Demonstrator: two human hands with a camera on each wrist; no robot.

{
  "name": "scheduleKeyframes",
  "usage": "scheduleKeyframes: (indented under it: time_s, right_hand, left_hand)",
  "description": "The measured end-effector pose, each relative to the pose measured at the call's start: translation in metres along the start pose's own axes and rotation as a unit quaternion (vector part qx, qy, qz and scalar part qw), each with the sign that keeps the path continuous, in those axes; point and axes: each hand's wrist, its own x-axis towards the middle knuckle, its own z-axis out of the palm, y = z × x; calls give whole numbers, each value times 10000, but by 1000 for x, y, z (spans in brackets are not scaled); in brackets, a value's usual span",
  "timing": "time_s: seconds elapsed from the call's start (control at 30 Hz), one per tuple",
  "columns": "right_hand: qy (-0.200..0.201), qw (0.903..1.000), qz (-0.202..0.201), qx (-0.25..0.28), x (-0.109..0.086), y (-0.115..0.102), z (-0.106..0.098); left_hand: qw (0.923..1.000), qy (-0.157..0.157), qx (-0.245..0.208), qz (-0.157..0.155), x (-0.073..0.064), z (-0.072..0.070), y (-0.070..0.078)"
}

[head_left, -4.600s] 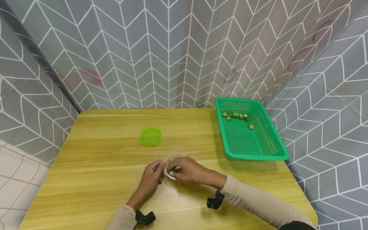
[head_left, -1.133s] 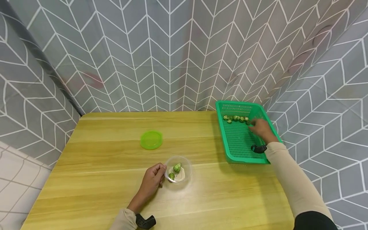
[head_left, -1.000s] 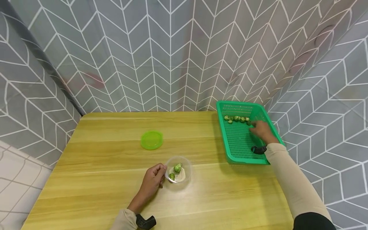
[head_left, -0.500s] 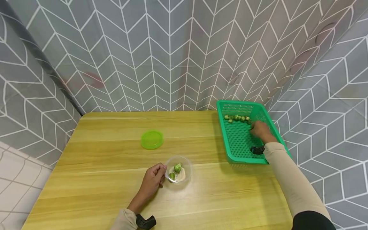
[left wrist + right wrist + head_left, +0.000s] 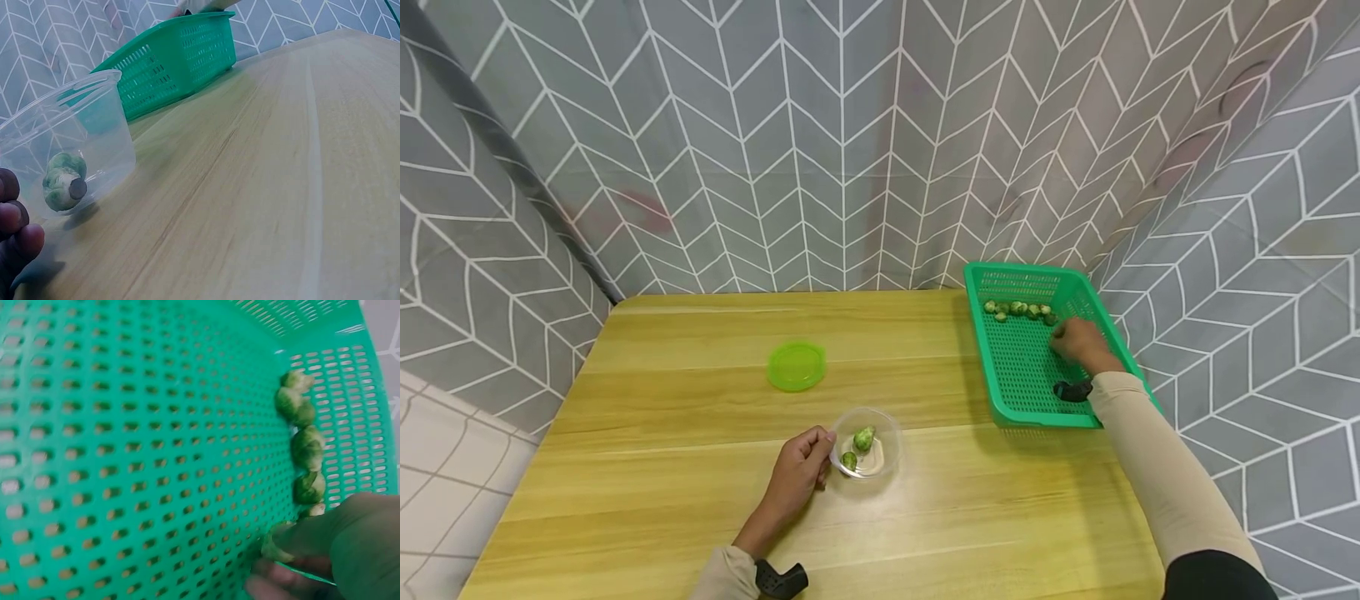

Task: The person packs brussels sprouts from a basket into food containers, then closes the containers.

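In the head view my left hand [image 5: 799,463] pinches the left rim of a clear round plastic container [image 5: 889,433] standing on the table. A larger Brussels sprout [image 5: 863,438] and a smaller Brussels sprout [image 5: 848,460] lie inside it. My right hand [image 5: 1081,342] reaches into the green basket [image 5: 1015,418], its fingers curled close to the floor. The right wrist view has a Brussels sprout [image 5: 274,547] between the thumb and fingers, partly covered by the thumb. Several Brussels sprouts [image 5: 308,449] line up along the basket wall beside this hand.
A translucent green lid [image 5: 796,367] lies flat on the wooden table [image 5: 662,400], behind and left of the container. The basket stands at the table's right rear. A grey patterned curtain [image 5: 850,167] hangs behind the table and along its sides.
The right hand has left the container and gone right into the basket, where it has since shifted only slightly. The left hand has stayed at the container's rim.
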Motion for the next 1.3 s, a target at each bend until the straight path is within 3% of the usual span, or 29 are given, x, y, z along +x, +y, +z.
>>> scheduleKeyframes:
  time_s: [0.27, 0.63, 1.13, 1.3]
  right_hand:
    - [192, 9954, -147, 932, -3, -6, 3]
    - [474, 9803, -547, 1840, -15, -42, -1]
    - [502, 9652, -1164, 2289, -49, -105, -21]
    - [592, 9659, -1361, 2121, -59, -122, -23]
  left_hand:
    - [9999, -124, -59, 74, 0, -2, 0]
    - [10000, -12, -78, -57, 0, -1, -1]
    - [9999, -4, -101, -70, 0, 0, -1]
    - [9999, -87, -132, -14, 0, -1, -1]
